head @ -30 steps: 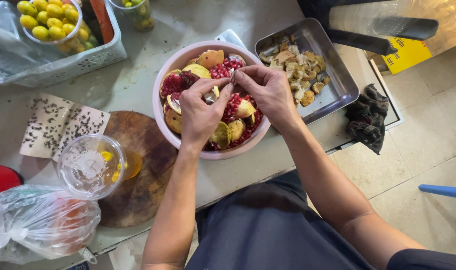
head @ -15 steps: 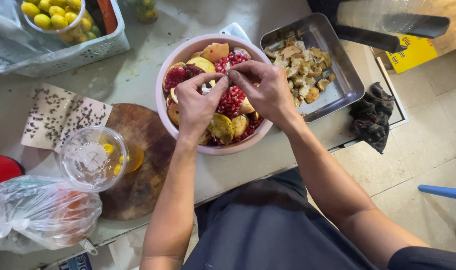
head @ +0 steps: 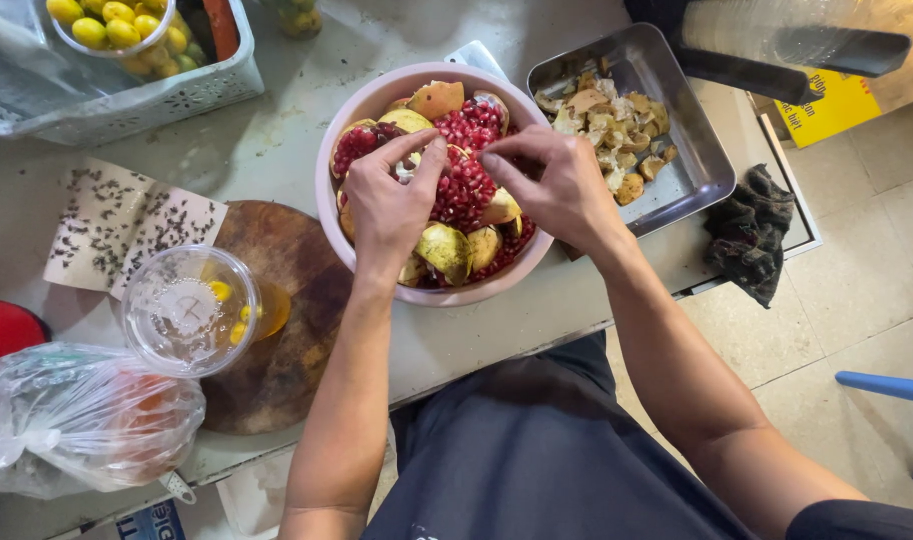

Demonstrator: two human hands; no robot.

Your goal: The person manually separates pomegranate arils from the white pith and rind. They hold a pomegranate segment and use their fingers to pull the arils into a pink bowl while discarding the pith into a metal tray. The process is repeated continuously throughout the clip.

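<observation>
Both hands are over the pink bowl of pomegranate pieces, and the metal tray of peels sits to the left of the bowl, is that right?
Not quite. The head view shows both hands, left and right, over the pink bowl of pomegranate pieces, but the metal tray of peels sits to the right of the bowl, not the left.
</observation>
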